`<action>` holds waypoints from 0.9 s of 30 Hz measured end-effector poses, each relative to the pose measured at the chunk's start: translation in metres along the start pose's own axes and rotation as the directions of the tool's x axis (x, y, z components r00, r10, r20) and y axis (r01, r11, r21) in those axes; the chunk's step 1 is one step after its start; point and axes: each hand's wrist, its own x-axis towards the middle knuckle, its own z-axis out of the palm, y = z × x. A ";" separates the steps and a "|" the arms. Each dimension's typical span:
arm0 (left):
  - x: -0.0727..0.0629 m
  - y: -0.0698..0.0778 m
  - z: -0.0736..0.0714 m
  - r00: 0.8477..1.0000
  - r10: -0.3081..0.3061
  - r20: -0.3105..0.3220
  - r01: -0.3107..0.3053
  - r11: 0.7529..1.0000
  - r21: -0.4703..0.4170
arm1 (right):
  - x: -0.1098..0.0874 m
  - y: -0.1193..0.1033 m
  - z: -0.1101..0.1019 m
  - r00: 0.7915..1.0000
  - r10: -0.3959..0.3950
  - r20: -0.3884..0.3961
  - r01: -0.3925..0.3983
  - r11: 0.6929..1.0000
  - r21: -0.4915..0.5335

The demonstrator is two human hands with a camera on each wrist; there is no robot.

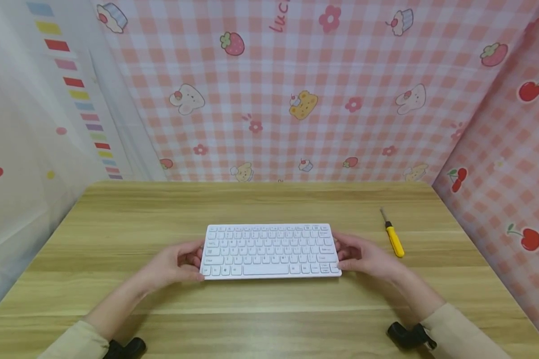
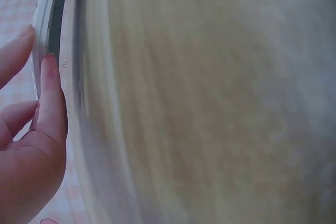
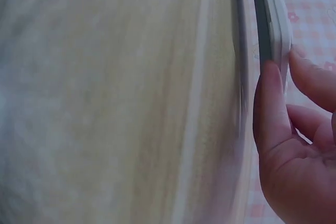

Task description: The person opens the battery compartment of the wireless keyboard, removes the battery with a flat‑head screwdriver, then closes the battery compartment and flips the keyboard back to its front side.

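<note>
A white keyboard (image 1: 269,252) with its keys facing up spans the gap between two hands. The left hand (image 1: 182,261) pinches its left end; in the left wrist view, thumb and fingers lie on opposite faces of the thin keyboard edge (image 2: 44,35). At the other end the right hand (image 1: 364,254) holds it in the same manner, a fingertip (image 3: 272,74) against the dark underside. Both wrist views show a strip of background between the keyboard and the tabletop, so it is held off the wood.
A yellow-handled screwdriver (image 1: 395,241) lies on the wooden table (image 1: 269,319), just right of the right hand, its shaft pointing away. Pink checked cloth (image 1: 269,75) hangs behind the table's far edge, and more cloth encloses both sides.
</note>
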 end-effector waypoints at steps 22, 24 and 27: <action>0.001 -0.004 0.001 0.998 0.008 0.069 -0.009 1.000 0.020 | -0.002 0.004 0.000 0.998 0.057 -0.015 -0.058 0.994 -0.097; 0.001 -0.004 0.001 0.998 0.005 0.068 -0.007 1.000 0.024 | -0.003 0.004 0.000 0.998 0.067 -0.020 -0.069 0.991 -0.111; 0.001 -0.003 0.001 0.998 0.000 0.064 -0.002 1.000 0.028 | -0.003 0.003 0.000 0.997 0.079 -0.022 -0.081 0.989 -0.121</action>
